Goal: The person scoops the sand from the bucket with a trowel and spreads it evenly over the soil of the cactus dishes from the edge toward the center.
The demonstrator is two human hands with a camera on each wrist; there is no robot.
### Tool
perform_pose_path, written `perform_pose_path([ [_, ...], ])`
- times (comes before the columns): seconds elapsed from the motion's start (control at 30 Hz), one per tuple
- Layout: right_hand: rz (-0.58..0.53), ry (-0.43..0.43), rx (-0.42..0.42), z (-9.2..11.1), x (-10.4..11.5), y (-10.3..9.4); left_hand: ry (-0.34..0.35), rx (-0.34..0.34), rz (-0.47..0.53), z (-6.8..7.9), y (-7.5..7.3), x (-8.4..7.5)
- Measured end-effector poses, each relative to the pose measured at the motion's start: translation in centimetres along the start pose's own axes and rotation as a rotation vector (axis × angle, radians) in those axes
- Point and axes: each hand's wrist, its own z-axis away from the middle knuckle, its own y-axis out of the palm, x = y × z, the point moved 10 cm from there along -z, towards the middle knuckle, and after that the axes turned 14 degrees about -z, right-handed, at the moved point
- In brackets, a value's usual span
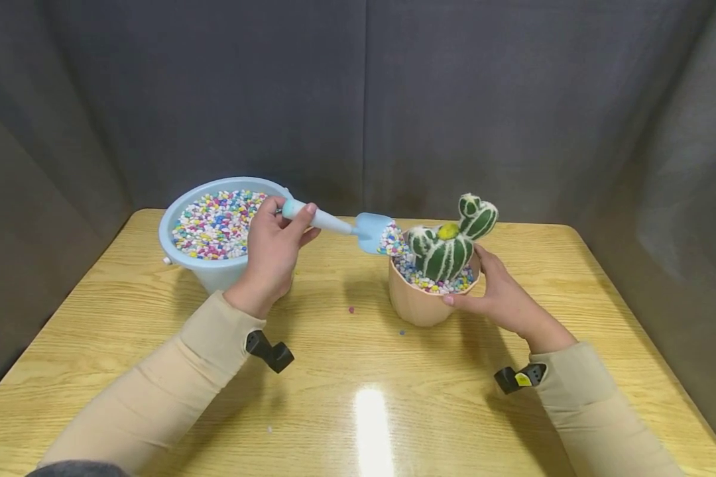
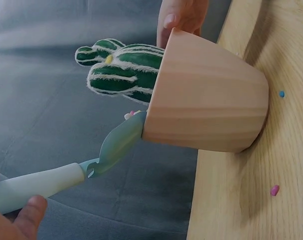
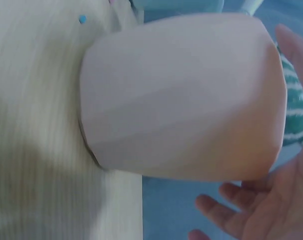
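Note:
My left hand (image 1: 274,248) grips the pale blue handle of a small toy shovel (image 1: 370,228). Colourful pebbles (image 1: 392,240) lie on its blade, which tips over the left rim of a peach flowerpot (image 1: 420,305). In the left wrist view the shovel's blade (image 2: 119,140) meets the pot's rim. A plush green cactus (image 1: 444,257) with white fuzzy ridges and a yellow tuft stands in the pot, pebbles around its base. My right hand (image 1: 501,295) holds the pot's right side, thumb at the front rim; the right wrist view shows fingers (image 3: 219,210) beside the pot wall.
Left of the pot stands a light blue bucket (image 1: 215,268) filled with coloured pebbles. A few stray pebbles, one dark pink (image 1: 351,310) and one blue (image 1: 402,332), lie on the wooden table (image 1: 322,397). Grey curtains (image 1: 244,86) enclose the table.

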Motion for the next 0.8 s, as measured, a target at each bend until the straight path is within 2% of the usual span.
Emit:
perform_pose_path([
  [0.13, -0.034, -0.018, -0.058, 0.2, 0.6, 0.5, 0.006, 0.003, -0.013, 0.0, 0.0, -0.2],
  [0.33, 0.047, 0.043, -0.126, 0.5, 0.5, 0.7, 0.026, 0.014, -0.043, 0.0, 0.2, -0.6],
  [0.6, 0.078, 0.05, -0.137, 0.5, 0.4, 0.3, 0.08, 0.007, -0.095, 0.1, 0.2, -1.4],
  [0.8, 0.061, 0.031, -0.132, 0.2, 0.3, 0.2, 0.087, 0.002, -0.099, 0.2, 0.3, -1.6],
])
